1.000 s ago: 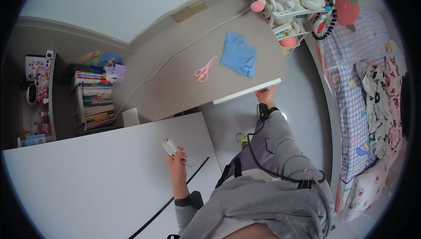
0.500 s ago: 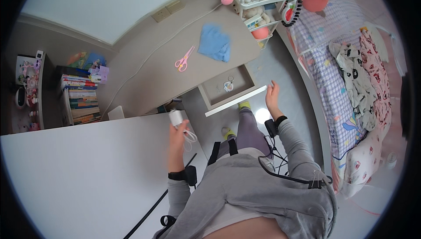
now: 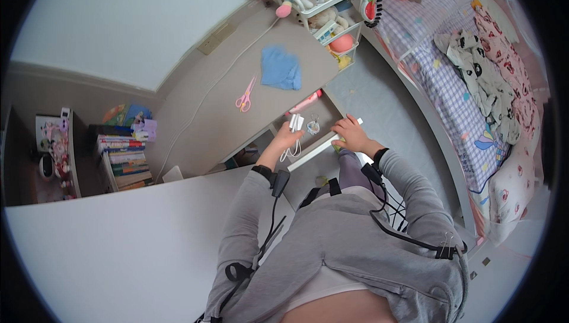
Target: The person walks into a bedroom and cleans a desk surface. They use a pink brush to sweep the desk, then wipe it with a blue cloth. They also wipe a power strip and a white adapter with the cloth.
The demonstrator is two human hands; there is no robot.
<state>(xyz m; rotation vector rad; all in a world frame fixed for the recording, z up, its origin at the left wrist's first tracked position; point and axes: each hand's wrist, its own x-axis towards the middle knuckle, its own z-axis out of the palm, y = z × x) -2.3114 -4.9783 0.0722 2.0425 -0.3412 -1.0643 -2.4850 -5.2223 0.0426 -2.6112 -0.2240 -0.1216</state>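
Observation:
A white charger (image 3: 296, 122) with its looped white cable (image 3: 291, 151) is in my left hand (image 3: 285, 137), whose fingers are closed round it above the left side of the pulled-out drawer (image 3: 328, 105). My right hand (image 3: 354, 136) grips the drawer's white front near its right end, fingers over the top edge and thumb on my side. Inside the drawer lie a small keychain (image 3: 313, 125) with a ring and, farther back, a long pink-red object (image 3: 304, 103) whose kind I cannot make out.
On the desk (image 3: 219, 127) are pink scissors (image 3: 245, 96), a crumpled blue cloth (image 3: 281, 68) and a white cord (image 3: 204, 98). Books (image 3: 125, 157) stand at left. A white trolley (image 3: 332, 9) with plush toys is at the far end; a bed (image 3: 456, 127) runs along the right.
My left hand has brought the charger right, over the drawer. My right hand has shifted left along the drawer front and now grips it. The drawer sits farther out, revealing the pink-red object.

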